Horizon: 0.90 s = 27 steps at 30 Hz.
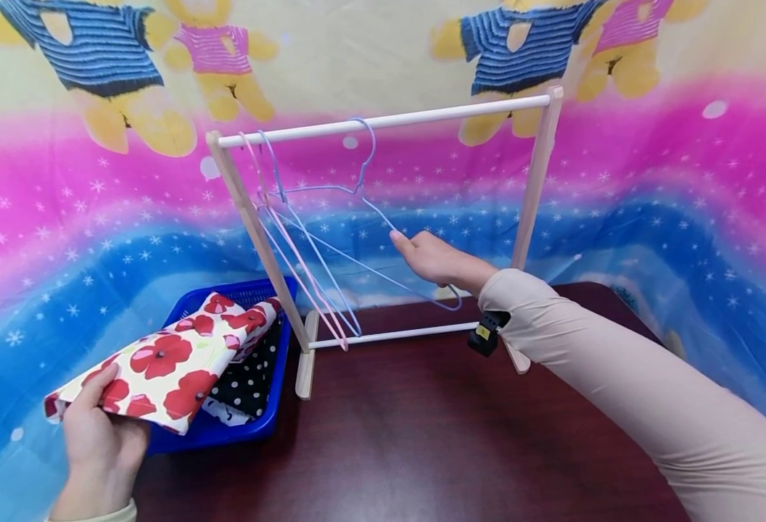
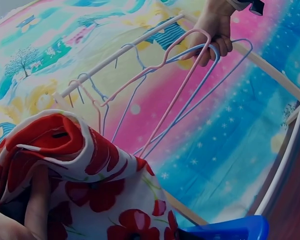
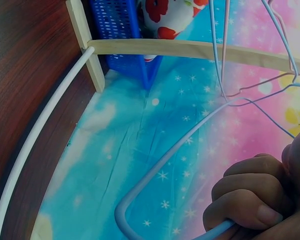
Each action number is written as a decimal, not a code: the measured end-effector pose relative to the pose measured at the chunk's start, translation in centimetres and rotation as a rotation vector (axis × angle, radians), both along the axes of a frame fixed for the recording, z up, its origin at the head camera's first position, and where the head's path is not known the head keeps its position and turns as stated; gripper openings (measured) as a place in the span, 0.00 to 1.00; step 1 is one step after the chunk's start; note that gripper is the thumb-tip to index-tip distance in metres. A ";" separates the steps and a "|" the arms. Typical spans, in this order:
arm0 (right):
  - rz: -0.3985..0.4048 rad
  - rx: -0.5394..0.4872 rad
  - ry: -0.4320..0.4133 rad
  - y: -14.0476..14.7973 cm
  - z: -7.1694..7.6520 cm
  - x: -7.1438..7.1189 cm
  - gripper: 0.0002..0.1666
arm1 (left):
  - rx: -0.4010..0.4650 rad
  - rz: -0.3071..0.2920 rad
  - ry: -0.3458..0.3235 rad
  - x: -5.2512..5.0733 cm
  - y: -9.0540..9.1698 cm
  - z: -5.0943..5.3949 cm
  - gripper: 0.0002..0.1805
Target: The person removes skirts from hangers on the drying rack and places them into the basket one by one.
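My left hand (image 1: 105,438) grips a folded white cloth with red flowers (image 1: 167,355), thumb on top, over the blue basket (image 1: 272,417). In the left wrist view the cloth's rolled end (image 2: 55,142) fills the lower left. My right hand (image 1: 434,257) holds a blue hanger (image 1: 366,254) by its sloping shoulder; the hook sits over the white rail (image 1: 422,118). Curled fingers (image 3: 245,187) around the hanger's wire show in the right wrist view. Another blue hanger (image 1: 314,246) and a pink hanger (image 1: 301,264) hang near the rail's left end.
A wooden rack with a left post (image 1: 255,225) and right post (image 1: 533,188) stands on the dark red table (image 1: 422,435). Below runs a lower white bar (image 1: 409,333). A black cloth with white dots (image 1: 249,380) lies in the basket. Behind hangs a printed curtain (image 1: 683,159).
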State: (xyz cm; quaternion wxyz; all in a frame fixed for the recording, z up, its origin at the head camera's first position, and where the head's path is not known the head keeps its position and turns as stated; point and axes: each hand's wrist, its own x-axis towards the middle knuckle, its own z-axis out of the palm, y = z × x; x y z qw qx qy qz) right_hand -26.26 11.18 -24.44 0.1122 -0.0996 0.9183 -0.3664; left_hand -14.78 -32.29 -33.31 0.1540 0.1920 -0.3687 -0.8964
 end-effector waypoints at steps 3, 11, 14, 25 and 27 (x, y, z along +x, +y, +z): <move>-0.001 0.003 0.000 0.0 0.0 0.0 0.34 | -0.006 -0.008 -0.025 0.5 -0.5 -0.1 0.23; 0.005 0.003 -0.008 0.0 0.2 -0.1 0.35 | -0.039 -0.061 -0.174 1.1 -1.2 -0.1 0.23; 0.001 0.002 -0.011 0.0 0.2 -0.1 0.34 | -0.038 -0.146 -0.174 1.1 -1.6 -0.4 0.21; 0.000 0.013 -0.012 -0.4 0.1 0.0 0.34 | -0.025 -0.294 -0.203 -1.0 -1.5 -0.3 0.17; -0.001 0.016 -0.006 -0.4 0.1 0.0 0.34 | -0.006 -0.311 -0.183 -1.4 -1.1 -0.1 0.15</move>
